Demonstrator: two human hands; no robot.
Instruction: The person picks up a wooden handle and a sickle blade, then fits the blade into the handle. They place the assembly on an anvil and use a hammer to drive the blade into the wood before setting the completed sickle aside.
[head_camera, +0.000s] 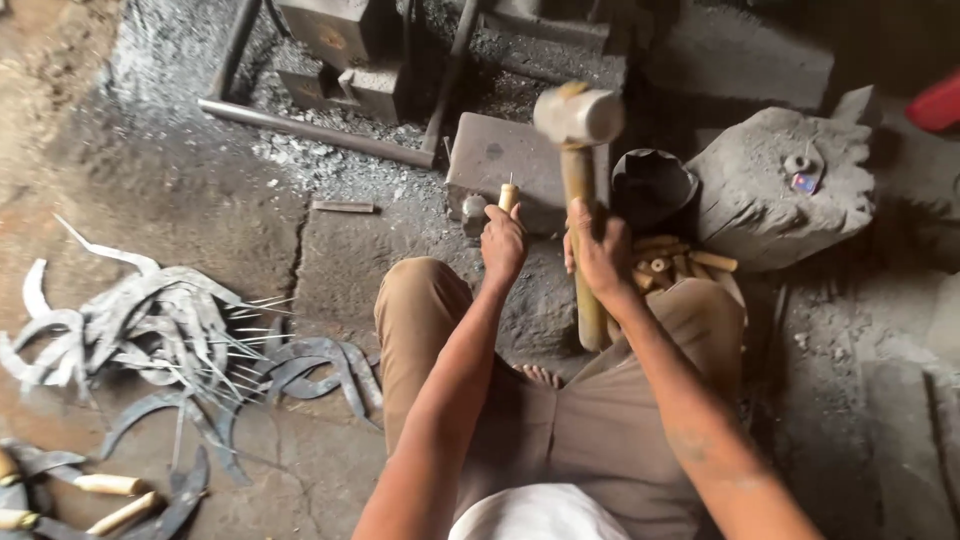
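**Head view: hammer raised over a hand-held handle**

Head view looks down on a person squatting on an earthen floor (330, 260). The left hand (502, 243) is closed around a short wooden handle (508, 196), held upright near the edge of a dark anvil block (505, 160), with a thin metal tang showing at its top. The right hand (600, 252) grips the shaft of a hammer (578, 116), whose pale head is lifted above the block.

Risks, as I judge them: the handle's top is small and the left fingers sit just below it, so a blow landing off-centre could hit them. A glancing strike could also split the wood, bend the tang, or knock the piece out of the grip. A bare foot (540, 375) lies below the hammer shaft, exposed if anything drops.

Containers: a dark pot (652, 185) stands just beside the block; its contents cannot be made out. More wooden handles (680, 265) lie heaped by the right knee. Sickle blades (170, 330) lie piled on the floor, well apart to the left.
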